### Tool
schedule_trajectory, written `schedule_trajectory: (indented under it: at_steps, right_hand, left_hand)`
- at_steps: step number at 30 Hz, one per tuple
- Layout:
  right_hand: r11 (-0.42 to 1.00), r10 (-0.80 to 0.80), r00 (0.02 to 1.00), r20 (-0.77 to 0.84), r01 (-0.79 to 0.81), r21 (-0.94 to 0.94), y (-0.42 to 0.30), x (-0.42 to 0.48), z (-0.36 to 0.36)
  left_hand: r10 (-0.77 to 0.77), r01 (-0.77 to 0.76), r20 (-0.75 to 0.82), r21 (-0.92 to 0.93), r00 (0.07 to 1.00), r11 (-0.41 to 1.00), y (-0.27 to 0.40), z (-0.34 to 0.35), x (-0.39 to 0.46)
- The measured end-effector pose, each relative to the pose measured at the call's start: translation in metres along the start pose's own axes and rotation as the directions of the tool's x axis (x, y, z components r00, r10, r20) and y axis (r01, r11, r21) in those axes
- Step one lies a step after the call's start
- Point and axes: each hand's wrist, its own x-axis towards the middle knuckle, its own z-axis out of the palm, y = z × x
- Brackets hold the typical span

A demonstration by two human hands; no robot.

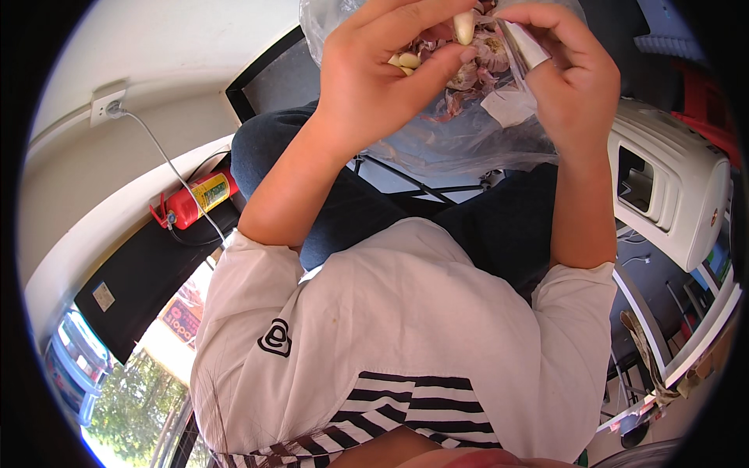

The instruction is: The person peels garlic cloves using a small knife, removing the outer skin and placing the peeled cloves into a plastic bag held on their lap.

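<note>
My left hand (pixel 380 76) holds a peeled garlic clove (pixel 464 28) near its fingertips, at the top of the view. In my right hand (pixel 570 82) is a metal blade (pixel 525 44), probably a knife; its handle is hidden by the fingers. Under both hands a clear plastic bag (pixel 421 140) lies spread out. Garlic bulbs (pixel 490 52) with purplish skins rest on it, among loose papery peel (pixel 453 105). Several peeled cloves (pixel 409 60) show behind my left thumb.
A white plastic stool (pixel 667 181) stands at the right. Black metal legs (pixel 409 181) show below the bag, between my knees. Against the left wall lies a red fire extinguisher (pixel 196 199). A cable (pixel 158 143) hangs from a wall socket (pixel 108 106).
</note>
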Motion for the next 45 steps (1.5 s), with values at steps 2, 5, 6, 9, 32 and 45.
schedule_trajectory:
  at_steps: [2, 5, 6, 9, 32, 45]
  right_hand:
    - [0.999, -0.038, 0.995, -0.098, 0.039, 0.015, 0.005, -0.001, 0.008]
    - [0.995, 0.091, 0.995, -0.040, -0.093, -0.043, -0.011, 0.008, -0.002]
    - [0.993, 0.063, 0.995, -0.071, -0.070, -0.097, -0.008, 0.007, 0.000]
    - [0.962, -0.055, 0.994, -0.097, 0.027, -0.271, -0.001, 0.007, 0.004]
    - [0.909, -0.343, 0.936, 0.074, 0.351, -0.227, -0.006, 0.003, -0.002]
    - [0.929, -0.285, 0.955, 0.078, 0.295, -0.222, 0.004, 0.003, -0.006]
  left_hand:
    - [-0.059, 0.063, 0.032, -0.137, 0.998, 0.989, 0.000, 0.000, 0.000]
    - [-0.189, 0.220, 0.114, -0.443, 0.975, 0.869, -0.004, -0.003, -0.004]
    - [-0.225, 0.275, 0.158, -0.533, 0.961, 0.800, -0.010, -0.002, -0.008]
    - [-0.319, 0.426, 0.289, -0.709, 0.903, 0.563, -0.012, -0.004, -0.010]
    - [-0.094, 0.113, 0.133, -0.145, 0.987, 0.983, 0.001, -0.004, 0.001]
    - [-0.093, 0.115, 0.130, -0.172, 0.987, 0.978, 0.004, -0.005, 0.000]
